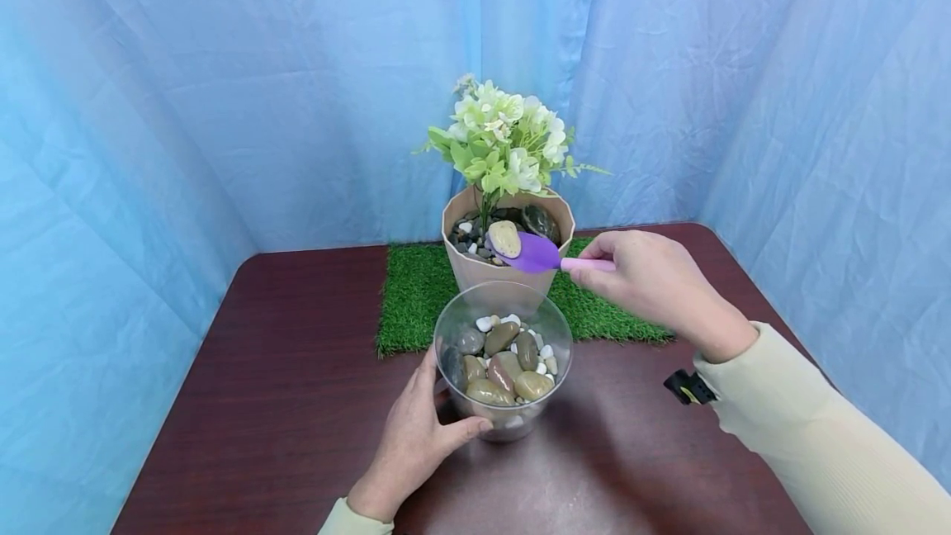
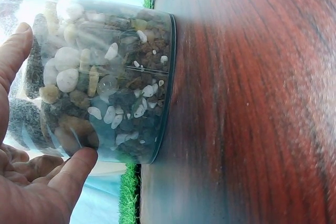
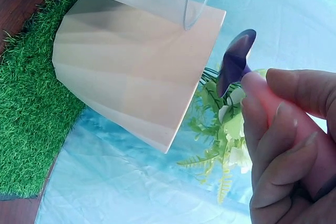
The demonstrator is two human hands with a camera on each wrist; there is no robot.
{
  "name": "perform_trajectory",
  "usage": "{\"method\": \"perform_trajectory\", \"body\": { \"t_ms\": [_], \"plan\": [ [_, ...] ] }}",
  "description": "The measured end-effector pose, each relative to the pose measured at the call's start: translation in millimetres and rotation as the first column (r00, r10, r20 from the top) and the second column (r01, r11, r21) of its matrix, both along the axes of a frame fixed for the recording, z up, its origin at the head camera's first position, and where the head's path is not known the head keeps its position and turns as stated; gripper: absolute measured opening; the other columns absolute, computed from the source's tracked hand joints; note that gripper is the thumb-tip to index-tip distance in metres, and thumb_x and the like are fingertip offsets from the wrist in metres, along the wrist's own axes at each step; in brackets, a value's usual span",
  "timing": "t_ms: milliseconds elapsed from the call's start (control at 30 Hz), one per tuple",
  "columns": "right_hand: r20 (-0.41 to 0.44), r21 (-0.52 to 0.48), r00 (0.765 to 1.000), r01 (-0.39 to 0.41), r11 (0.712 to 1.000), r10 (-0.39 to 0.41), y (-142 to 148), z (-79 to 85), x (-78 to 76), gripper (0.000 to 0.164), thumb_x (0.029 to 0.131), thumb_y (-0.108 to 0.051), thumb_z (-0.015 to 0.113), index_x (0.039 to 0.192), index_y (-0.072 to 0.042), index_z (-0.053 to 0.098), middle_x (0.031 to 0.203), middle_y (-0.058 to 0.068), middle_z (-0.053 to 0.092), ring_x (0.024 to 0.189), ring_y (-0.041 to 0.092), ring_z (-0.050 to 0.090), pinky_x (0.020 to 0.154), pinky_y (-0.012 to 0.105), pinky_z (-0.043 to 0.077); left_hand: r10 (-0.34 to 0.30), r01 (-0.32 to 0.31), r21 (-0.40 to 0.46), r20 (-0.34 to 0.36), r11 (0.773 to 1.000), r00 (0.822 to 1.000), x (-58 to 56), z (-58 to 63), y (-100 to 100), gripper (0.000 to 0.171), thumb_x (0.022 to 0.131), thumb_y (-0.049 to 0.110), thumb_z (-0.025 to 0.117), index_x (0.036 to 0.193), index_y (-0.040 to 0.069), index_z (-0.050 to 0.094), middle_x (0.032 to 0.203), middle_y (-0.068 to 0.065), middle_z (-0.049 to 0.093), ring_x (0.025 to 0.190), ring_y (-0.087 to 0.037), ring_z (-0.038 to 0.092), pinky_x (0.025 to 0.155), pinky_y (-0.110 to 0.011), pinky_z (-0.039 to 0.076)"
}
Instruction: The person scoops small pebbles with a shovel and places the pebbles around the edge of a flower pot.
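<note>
Some way along, judging by how the stones lay: pinched the pink-handled purple scoop (image 1: 533,254) between thumb and fingers of the right hand (image 1: 650,275), holding one pale stone (image 1: 504,238) on its blade, left of those fingers and over the opening of the beige planter (image 1: 470,269), not yet tipped in. Had a large dark stone (image 1: 540,223) and small pebbles (image 1: 465,228) inside that planter already, beyond the right fingers. Gripped a clear tub (image 1: 531,419) on the bench (image 1: 297,395) within the curved, spread fingers of the left hand (image 1: 416,433), with many bigger stones (image 1: 505,368) and white pebbles (image 1: 484,324) left inside.
</note>
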State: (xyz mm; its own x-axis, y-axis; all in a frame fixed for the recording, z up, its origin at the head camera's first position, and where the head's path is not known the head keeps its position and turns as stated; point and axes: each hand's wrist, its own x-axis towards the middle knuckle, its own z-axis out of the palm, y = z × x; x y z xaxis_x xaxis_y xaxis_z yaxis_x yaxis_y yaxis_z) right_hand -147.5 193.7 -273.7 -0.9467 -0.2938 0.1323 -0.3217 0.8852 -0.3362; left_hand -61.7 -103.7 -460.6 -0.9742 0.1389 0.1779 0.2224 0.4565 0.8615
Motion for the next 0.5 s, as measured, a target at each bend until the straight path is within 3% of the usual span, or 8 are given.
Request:
{"method": "perform_trajectory", "body": {
  "t_ms": [233,500],
  "plan": [
    [0.011,0.014,1.000,0.011,1.000,-0.012,-2,-0.8,-7.3,0.032,0.101,-0.049,0.064,0.091,-0.021,0.075,0.069,-0.007,0.060,0.062,0.014,0.051,0.055,0.031,0.041,-0.001,0.001,-0.003,-0.026,1.000,1.000,0.5,0.0,1,0.128,0.070,0.048,0.096,0.169,0.021,0.018,0.164,-0.012,0.040,0.141,-0.024,0.052,0.104,-0.030,0.059],
    [0.028,0.049,0.999,0.028,0.998,-0.030,-4,-3.7,-17.3,0.036,0.103,-0.046,0.062,0.077,-0.021,0.064,0.061,-0.008,0.046,0.058,0.014,0.040,0.050,0.030,0.031,-0.003,0.003,0.007,-0.020,1.000,1.000,0.2,-0.2,1,0.128,0.071,0.048,0.095,0.169,0.021,0.018,0.164,-0.012,0.040,0.140,-0.024,0.053,0.103,-0.030,0.059]
  ]
}}
